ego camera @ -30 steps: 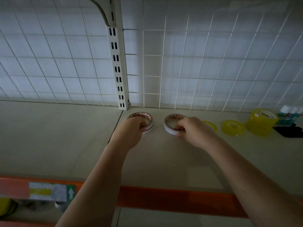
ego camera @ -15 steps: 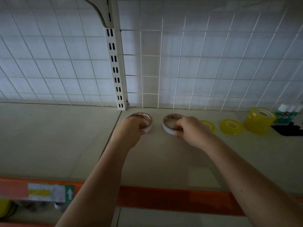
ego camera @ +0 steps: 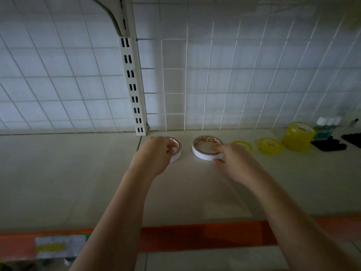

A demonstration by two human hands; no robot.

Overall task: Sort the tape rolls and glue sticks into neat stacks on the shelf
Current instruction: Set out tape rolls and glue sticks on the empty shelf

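While fingers pinch them, two white tape rolls [ego camera: 203, 153] lie flat (patterned cores).

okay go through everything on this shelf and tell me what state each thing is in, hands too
left hand: fingers curled over left white tape roll
right hand: pinching right white tape roll
white rolls: flat, apart, unstacked
two yellow rolls: flat, single
yellow tape stack: upright
glue sticks: standing, capped
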